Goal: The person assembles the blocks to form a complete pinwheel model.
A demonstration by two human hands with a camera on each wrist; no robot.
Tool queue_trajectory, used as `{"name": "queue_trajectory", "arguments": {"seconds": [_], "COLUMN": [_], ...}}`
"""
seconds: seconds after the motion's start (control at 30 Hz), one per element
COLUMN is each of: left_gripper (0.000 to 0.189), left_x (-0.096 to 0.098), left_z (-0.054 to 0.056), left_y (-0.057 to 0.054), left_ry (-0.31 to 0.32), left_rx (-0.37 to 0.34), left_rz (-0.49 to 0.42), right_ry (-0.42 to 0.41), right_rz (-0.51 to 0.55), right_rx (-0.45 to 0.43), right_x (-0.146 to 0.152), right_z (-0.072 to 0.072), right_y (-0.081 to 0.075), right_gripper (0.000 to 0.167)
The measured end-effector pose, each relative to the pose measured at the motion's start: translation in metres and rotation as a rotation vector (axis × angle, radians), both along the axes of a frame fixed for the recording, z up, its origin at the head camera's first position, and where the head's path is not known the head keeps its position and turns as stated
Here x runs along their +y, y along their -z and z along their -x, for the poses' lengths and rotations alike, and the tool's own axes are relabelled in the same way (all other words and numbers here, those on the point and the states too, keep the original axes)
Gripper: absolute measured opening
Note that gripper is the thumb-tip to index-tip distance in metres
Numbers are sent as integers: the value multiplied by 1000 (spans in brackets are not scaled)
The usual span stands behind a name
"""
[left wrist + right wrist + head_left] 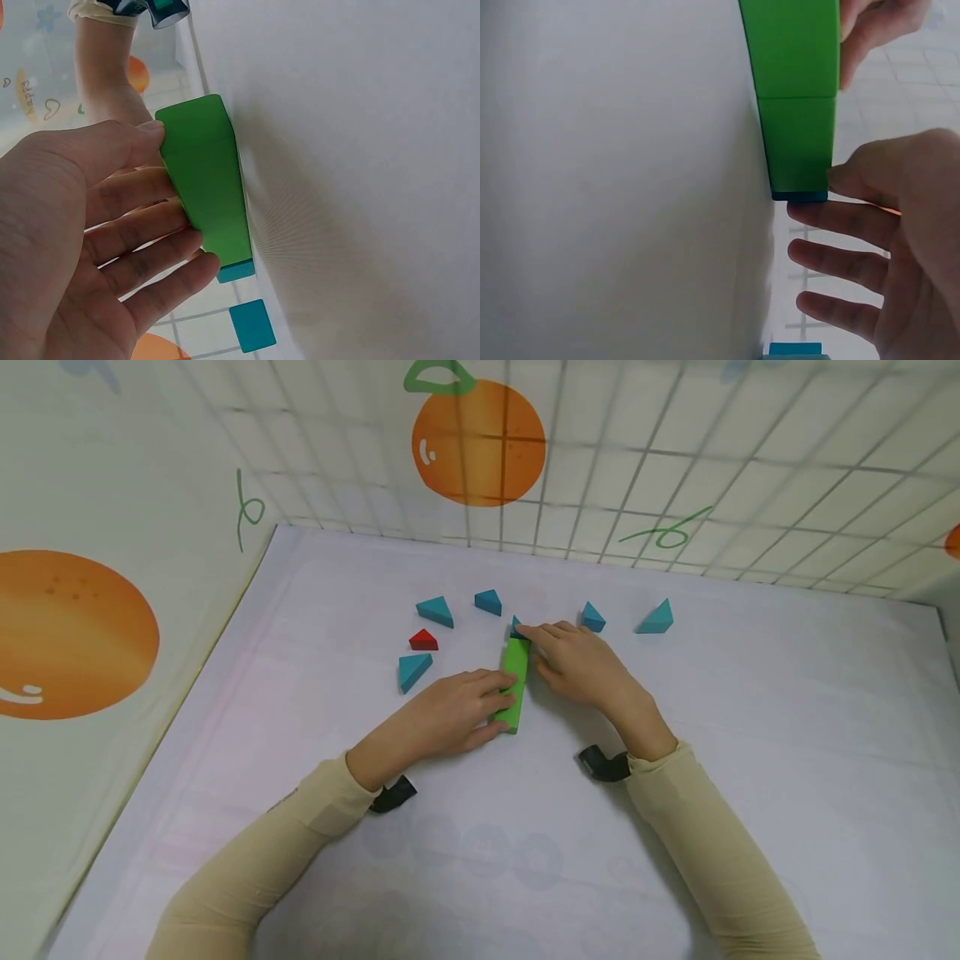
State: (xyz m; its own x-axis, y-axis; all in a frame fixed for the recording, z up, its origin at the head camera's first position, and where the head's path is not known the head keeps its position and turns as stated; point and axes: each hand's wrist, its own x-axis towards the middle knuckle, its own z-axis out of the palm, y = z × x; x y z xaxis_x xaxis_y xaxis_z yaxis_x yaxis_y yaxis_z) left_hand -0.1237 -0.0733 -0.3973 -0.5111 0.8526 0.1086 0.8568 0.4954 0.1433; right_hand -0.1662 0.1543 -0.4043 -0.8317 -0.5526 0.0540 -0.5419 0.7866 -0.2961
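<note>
A long green bar (518, 660) lies on the table, and a seam crosses it in the right wrist view. My left hand (461, 708) rests its fingertips on the bar from the left, fingers nearly straight and spread. At the bar's far end sits a small blue triangular block (515, 625), partly hidden by my right hand (585, 664). The right index finger touches this block, while the thumb (851, 174) lies against the green bar's edge. The other right fingers are extended and hold nothing.
Left of the bar lie teal triangular blocks (414, 670) and a red triangular block (423, 641). More blocks, one blue (592, 617) and one teal (657, 617), lie beyond my right hand. A gridded wall panel (585, 468) borders the table's far edge.
</note>
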Motion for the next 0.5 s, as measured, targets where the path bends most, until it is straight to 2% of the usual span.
{"name": "queue_trajectory", "arguments": {"seconds": [0.5], "left_gripper": [40], "left_x": [-1], "left_z": [0], "left_y": [0], "left_ry": [-2], "left_rx": [15], "left_rz": [6], "right_ry": [-19], "right_rz": [10], "right_rx": [-6], "right_x": [0], "right_z": [1], "right_y": [0], "right_gripper": [45]}}
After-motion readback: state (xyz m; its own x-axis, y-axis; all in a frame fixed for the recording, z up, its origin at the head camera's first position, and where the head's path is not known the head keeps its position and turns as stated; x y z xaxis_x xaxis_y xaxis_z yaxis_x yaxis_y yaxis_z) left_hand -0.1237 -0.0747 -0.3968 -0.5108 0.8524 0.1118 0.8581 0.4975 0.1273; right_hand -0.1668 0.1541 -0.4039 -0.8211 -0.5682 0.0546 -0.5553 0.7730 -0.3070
